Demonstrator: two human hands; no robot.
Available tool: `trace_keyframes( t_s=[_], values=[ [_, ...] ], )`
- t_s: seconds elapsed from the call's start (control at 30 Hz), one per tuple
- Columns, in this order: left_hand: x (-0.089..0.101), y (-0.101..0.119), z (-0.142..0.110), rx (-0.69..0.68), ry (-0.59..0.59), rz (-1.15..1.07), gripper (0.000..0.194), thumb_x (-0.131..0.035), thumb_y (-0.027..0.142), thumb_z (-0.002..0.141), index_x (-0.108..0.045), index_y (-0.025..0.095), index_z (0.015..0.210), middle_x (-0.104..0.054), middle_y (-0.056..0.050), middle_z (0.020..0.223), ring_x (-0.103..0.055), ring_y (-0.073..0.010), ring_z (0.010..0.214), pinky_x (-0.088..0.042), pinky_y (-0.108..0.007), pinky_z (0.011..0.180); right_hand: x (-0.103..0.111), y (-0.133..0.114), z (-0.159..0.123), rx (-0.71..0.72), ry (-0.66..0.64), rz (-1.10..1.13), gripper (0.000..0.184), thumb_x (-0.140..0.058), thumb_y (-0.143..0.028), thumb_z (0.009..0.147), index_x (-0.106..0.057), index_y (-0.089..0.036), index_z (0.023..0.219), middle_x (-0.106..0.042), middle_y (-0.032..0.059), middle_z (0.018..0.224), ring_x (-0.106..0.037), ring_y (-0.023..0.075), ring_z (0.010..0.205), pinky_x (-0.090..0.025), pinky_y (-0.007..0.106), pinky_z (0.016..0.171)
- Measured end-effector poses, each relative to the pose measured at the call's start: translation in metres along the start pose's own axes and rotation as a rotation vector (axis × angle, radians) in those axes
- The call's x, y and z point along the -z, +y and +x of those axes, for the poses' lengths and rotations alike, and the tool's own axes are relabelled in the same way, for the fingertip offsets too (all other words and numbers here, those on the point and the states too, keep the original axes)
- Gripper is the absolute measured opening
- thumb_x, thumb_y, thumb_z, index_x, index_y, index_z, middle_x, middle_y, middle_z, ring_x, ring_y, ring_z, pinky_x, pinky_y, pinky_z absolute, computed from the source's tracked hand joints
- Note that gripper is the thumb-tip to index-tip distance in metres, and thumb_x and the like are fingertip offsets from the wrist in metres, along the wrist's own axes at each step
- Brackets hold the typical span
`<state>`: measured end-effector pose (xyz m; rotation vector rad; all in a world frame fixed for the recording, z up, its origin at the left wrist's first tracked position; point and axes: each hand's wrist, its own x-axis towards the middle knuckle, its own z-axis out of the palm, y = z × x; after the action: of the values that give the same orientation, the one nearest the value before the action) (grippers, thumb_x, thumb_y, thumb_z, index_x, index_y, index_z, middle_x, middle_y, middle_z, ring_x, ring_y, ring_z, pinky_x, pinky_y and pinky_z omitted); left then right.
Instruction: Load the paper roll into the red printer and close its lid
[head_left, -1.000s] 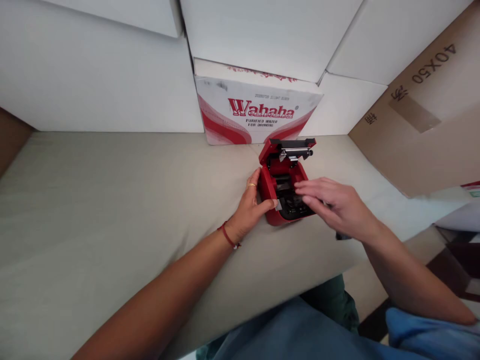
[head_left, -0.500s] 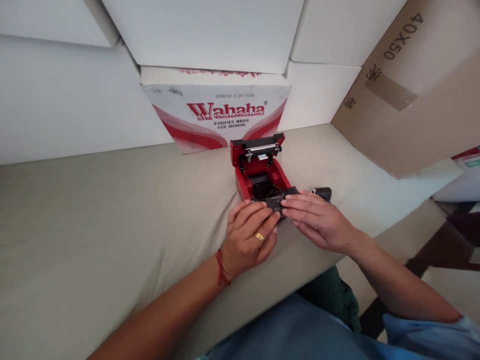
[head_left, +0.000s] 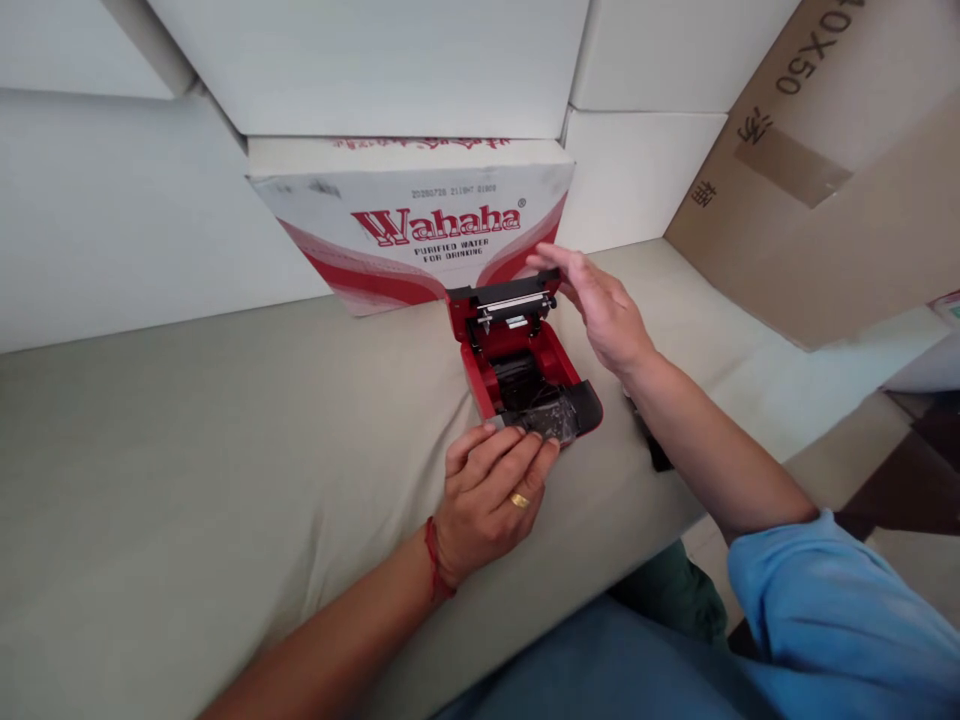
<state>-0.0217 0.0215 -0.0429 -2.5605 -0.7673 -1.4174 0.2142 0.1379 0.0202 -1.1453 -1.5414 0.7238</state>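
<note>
A small red and black printer (head_left: 475, 384) sits on the cloth-covered surface with its lid (head_left: 459, 320) raised, showing a roller inside. Dark, shiny plastic film (head_left: 551, 420) lies in its bay and comes out over the front edge. My left hand (head_left: 491, 490), with a gold ring and a red string bracelet, presses its closed fingers on the film at that front edge; the thumb is hidden. My right hand (head_left: 604, 315) is at the lid's right end, fingers stretched out behind its top edge. Whether it touches the lid is hard to tell.
A Wahaha water carton (head_left: 420, 225) stands right behind the printer, with white boxes (head_left: 375, 65) stacked around it. A brown carton (head_left: 817, 230) leans at the right. Partly under my right forearm lies a black object (head_left: 660, 455).
My right hand has left the film at the printer's front and moved up to the raised lid. The left hand stays on the film. The view has shifted slightly.
</note>
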Motion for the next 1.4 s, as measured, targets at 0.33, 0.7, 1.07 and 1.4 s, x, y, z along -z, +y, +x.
trace_keyframes(
  t_s=[0.33, 0.7, 1.07, 1.4],
  values=[
    [-0.002, -0.001, -0.002, 0.002, 0.019, -0.007, 0.034, -0.071, 0.008, 0.099, -0.078, 0.021, 0.129, -0.086, -0.004, 0.103, -0.074, -0.0209, 0.107, -0.049, -0.04, 0.119, 0.014, -0.031, -0.064, 0.191, -0.033, -0.308, 0.056, -0.046, -0.066, 0.117, -0.089, -0.03, 0.117, -0.09, 0.0051, 0.125, -0.082, 0.0252, 0.129, -0.055, 0.05, 0.126],
    [-0.007, -0.003, -0.004, 0.015, 0.009, -0.067, 0.043, -0.071, 0.007, 0.096, -0.076, 0.026, 0.135, -0.084, -0.002, 0.103, -0.075, -0.0207, 0.106, -0.053, -0.042, 0.117, 0.013, -0.015, -0.104, 0.368, -0.068, -0.543, 0.035, -0.056, -0.019, 0.112, -0.088, -0.026, 0.124, -0.087, 0.0058, 0.13, -0.083, 0.0234, 0.129, -0.068, 0.045, 0.114],
    [-0.002, -0.006, -0.003, 0.02, -0.015, -0.109, 0.045, -0.068, 0.009, 0.096, -0.073, 0.027, 0.137, -0.084, -0.002, 0.104, -0.075, -0.0218, 0.105, -0.056, -0.043, 0.112, 0.004, 0.0, -0.121, 0.384, -0.004, -0.47, 0.041, -0.05, -0.026, 0.114, -0.078, -0.029, 0.144, -0.084, 0.0084, 0.143, -0.075, 0.0288, 0.142, -0.06, 0.056, 0.123],
    [-0.007, -0.026, -0.014, 0.697, 0.181, -0.521, 0.067, -0.071, 0.036, 0.1, -0.051, 0.039, 0.164, -0.054, -0.008, 0.164, -0.051, -0.034, 0.159, -0.044, -0.061, 0.135, 0.001, -0.004, -0.135, 0.572, -0.007, -0.43, 0.041, -0.052, -0.041, 0.113, -0.08, -0.033, 0.143, -0.077, 0.0083, 0.103, -0.07, 0.0296, 0.106, -0.062, 0.052, 0.096]
  ],
)
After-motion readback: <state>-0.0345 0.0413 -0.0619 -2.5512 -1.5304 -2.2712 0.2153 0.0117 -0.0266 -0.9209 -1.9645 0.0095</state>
